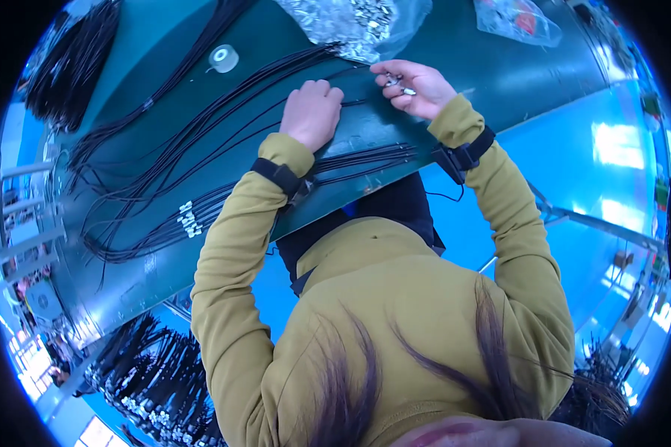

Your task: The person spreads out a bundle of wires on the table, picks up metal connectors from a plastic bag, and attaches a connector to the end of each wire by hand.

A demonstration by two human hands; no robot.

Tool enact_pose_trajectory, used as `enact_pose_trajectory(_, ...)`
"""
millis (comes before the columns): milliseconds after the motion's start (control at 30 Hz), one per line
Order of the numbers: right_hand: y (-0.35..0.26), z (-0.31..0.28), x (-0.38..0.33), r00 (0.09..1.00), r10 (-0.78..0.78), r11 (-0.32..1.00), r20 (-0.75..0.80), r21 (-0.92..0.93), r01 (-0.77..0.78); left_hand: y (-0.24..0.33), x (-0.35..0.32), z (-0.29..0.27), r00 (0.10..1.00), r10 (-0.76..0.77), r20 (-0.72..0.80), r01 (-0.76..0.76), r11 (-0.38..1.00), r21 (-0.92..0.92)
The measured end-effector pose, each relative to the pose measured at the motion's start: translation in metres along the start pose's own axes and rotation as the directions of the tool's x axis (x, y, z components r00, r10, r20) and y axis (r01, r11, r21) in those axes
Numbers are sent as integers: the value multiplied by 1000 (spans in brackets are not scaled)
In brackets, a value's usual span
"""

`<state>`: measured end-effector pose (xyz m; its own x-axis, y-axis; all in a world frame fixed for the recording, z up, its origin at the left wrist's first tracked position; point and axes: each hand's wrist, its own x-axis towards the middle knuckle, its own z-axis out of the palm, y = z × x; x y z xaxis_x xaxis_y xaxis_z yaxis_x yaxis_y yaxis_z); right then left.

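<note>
My left hand (313, 113) is closed over a thin black cable (350, 71), knuckles up, above the green table. The cable's end reaches the fingertips of my right hand (417, 89). That hand is turned palm up with curled fingers, and several small silver metal parts (408, 91) lie in it. Thumb and forefinger are pinched at the cable end; what exactly sits between them is too small to make out. More black cables (253, 82) run in a loose bundle beside my left hand. Another bundle (365, 157) lies along the near table edge.
A clear plastic bag (361, 26) of silver metal parts lies open at the far side. Right of it is another bag (518, 22) with something red. A white tape roll (224, 58), white connectors (190, 220) on cables and a thick black cable bundle (71, 67) are at left.
</note>
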<state>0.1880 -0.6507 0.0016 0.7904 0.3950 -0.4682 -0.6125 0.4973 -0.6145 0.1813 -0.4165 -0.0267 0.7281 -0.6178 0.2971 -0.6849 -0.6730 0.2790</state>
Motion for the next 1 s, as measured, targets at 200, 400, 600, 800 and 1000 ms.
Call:
enact_pose_trajectory(200,24,-5,-17,997,-36,994,-69,-101,29,21,-3,-18,957,-279,-80,214,863,-458)
enact_pose_trajectory(400,34,0,-20,998,-30,955,49,-294,43,27,-9,-14,965,-230,-125,168,910,-379)
enact_pose_trajectory(600,38,8,-19,998,-40,893,52,-446,59,30,-13,-13,970,-206,-126,168,951,-259)
enact_pose_trajectory(800,50,17,-12,975,-206,464,81,-869,170,36,-16,-16,990,-111,-87,105,992,-75)
enact_pose_trajectory(1000,51,26,-10,987,-145,623,67,-769,143,36,-14,-12,964,-217,-157,126,885,-448)
